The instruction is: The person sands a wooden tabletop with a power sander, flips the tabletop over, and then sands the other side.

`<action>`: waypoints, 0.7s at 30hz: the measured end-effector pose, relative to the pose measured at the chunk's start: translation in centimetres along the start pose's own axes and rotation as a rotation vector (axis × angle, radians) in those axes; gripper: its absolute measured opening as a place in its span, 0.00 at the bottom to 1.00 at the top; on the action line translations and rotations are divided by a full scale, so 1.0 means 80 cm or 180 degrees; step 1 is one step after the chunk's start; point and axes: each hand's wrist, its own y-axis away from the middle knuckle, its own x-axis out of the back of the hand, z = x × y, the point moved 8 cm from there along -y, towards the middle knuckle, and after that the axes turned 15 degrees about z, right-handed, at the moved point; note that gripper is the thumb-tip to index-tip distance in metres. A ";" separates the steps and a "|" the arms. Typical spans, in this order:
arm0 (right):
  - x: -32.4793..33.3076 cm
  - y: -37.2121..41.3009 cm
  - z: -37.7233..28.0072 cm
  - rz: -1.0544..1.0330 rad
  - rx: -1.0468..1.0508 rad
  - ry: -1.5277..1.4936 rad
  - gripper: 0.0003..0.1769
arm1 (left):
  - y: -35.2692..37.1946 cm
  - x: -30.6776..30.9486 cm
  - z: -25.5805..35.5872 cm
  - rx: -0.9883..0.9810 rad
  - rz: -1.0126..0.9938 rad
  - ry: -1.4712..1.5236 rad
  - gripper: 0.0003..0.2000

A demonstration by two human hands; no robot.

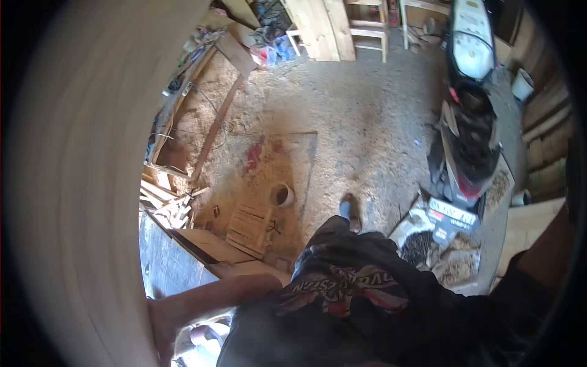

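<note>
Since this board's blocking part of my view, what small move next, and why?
Perhaps steady the wooden board with your left hand before stepping: that hand is at its edge, the board hides the left side of your view, and a bucket is on the floor ahead.

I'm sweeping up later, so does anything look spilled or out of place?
Yes: what looks like sawdust lies strewn over the floor, and a red patch stands out there; I can't tell its cause.
</note>
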 end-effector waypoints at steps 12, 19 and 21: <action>0.399 -0.174 0.308 0.1047 -0.0327 0.1171 0.35 | 0.099 -0.117 -0.279 -0.0576 0.0065 0.0495 0.53; 0.554 -0.286 0.409 0.1252 -0.0010 0.1391 0.39 | 0.210 -0.027 -0.458 0.0827 0.0184 0.0117 0.57; 0.580 -0.318 0.443 0.1292 0.0064 0.1356 0.40 | 0.228 0.027 -0.499 0.0912 0.0109 0.0153 0.55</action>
